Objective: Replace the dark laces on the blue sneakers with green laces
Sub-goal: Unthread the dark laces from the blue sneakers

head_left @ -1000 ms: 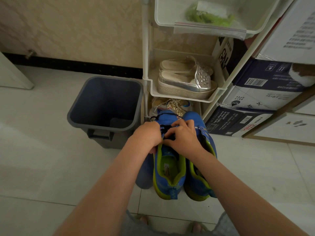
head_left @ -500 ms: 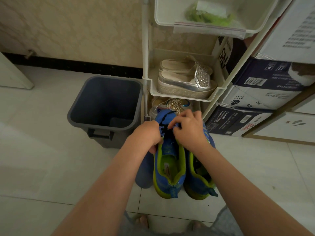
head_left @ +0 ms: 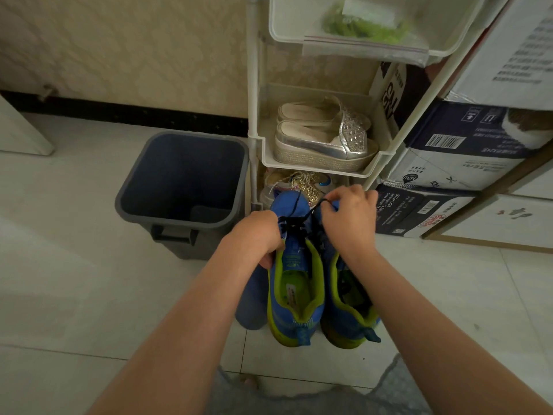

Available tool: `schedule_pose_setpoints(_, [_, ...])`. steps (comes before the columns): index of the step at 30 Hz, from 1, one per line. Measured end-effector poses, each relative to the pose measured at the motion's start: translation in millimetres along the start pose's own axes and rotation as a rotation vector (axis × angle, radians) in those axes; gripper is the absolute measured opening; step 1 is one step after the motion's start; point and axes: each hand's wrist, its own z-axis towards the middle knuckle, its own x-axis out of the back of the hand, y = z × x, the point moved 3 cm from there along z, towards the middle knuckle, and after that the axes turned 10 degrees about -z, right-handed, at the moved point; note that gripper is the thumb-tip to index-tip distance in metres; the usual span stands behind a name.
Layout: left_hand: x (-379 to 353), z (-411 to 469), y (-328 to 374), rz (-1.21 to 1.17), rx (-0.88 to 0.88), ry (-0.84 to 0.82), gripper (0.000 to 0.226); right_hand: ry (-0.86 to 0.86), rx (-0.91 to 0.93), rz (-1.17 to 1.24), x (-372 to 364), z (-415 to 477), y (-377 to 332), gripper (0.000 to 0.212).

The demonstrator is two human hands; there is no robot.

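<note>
The left hand (head_left: pixel 259 235) clasps a blue mesh sneaker (head_left: pixel 294 283); the right hand's (head_left: pixel 348 218) grip pinches its thin dark lace (head_left: pixel 311 211).

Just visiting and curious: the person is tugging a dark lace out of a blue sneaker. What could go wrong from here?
The dark lace is still crossed through the eyelets, so the right hand could jam it. The left hand holds only one of the blue sneakers; it might tip. The green laces sit bagged on the top shelf.
</note>
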Motion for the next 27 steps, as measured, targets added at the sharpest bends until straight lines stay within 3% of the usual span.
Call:
schedule_pose_setpoints(3, [0,0,1,0.004,0.004,0.011,0.024,-0.044,0.248,0.01,-4,-8,-16,0.025])
schedule_pose_setpoints(7, [0,0,4,0.046,0.01,0.02,0.026,-0.142,0.434,-0.115,-13,-21,-24,0.015])
schedule_pose_setpoints(12, [-1,1,4,0.085,-0.023,0.051,0.024,-0.228,0.469,-0.258,-25,-29,-26,0.027])
schedule_pose_setpoints(15, [1,-1,5,0.143,-0.052,0.089,0.028,-0.22,0.481,-0.308,-26,-28,-26,0.021])
schedule_pose_setpoints(20, [3,-4,3,0.139,-0.034,0.021,0.016,0.02,0.062,-0.1,-2,-4,-7,0.014])
schedule_pose_setpoints(27, [4,-7,6,0.14,-0.033,0.011,0.021,0.144,-0.148,-0.052,13,7,19,0.018])
